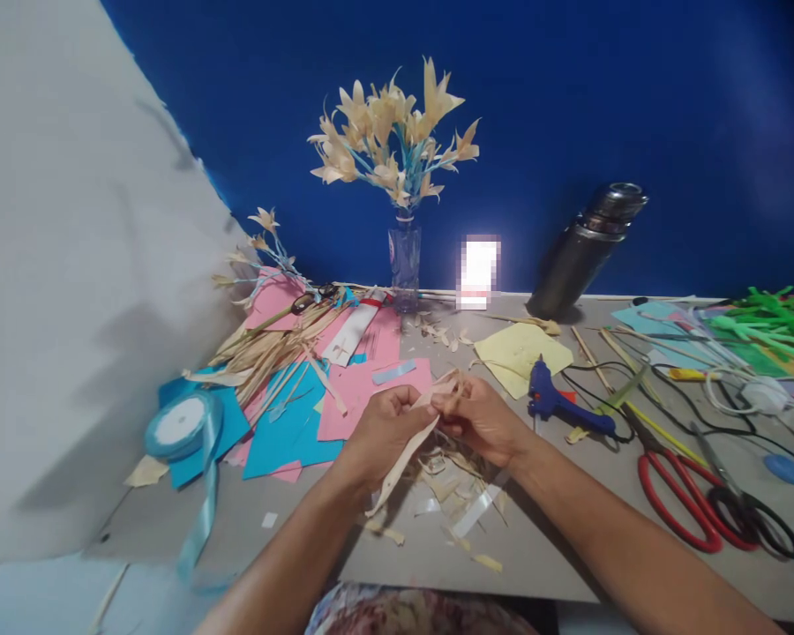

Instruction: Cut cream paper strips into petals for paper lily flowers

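A long, pale strip of dried husk (403, 456) slants between my two hands over the middle of the table. My left hand (387, 429) pinches it with thumb and curled fingers, and its lower end hangs free toward me. On the right, my right hand (482, 419) has its fingers closed on the upper end of the same strip, close to the left thumb. Under the hands lie husk scraps (446, 485) and a clear tape strip (482, 504). The fingertips of my right hand are partly hidden.
Husk flowers (393, 123) stand in a clear bottle (405, 265) at the back. A blue glue gun (565, 406), red-handled scissors (681, 498) and a dark flask (582, 256) are on the right. Ribbon spool (183, 425), blue paper (284, 441) and a husk bundle (271, 348) lie left.
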